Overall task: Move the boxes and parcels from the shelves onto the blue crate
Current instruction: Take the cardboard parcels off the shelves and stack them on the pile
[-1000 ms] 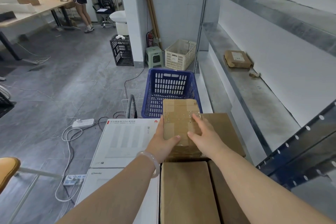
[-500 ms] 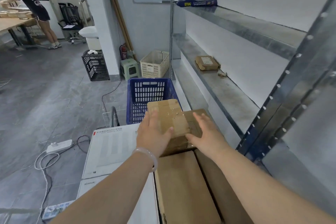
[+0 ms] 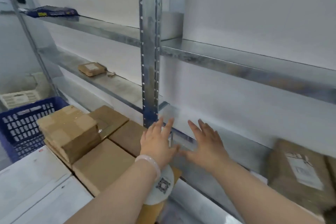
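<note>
My left hand (image 3: 157,140) and my right hand (image 3: 205,143) are open and empty, fingers spread, in front of the metal shelf unit's upright post (image 3: 150,51). To their left, a taped cardboard box (image 3: 70,131) lies on top of a stack of brown boxes (image 3: 103,165) and white boxes (image 3: 34,187). The blue crate (image 3: 20,123) stands behind that stack at the far left. On the shelf to the right rests a brown parcel with a white label (image 3: 298,171). Another small brown parcel (image 3: 92,68) lies on the middle shelf, and a dark blue packet (image 3: 52,11) on the upper one.
A roll of tape with a QR code (image 3: 161,187) sits under my left wrist. A cream plastic basket (image 3: 20,96) stands beyond the blue crate. The steel shelves (image 3: 236,63) run along a white wall.
Both hands have let go of the taped box, which now rests on the stack. My view has swung right toward the shelves, and both hands have moved right with it.
</note>
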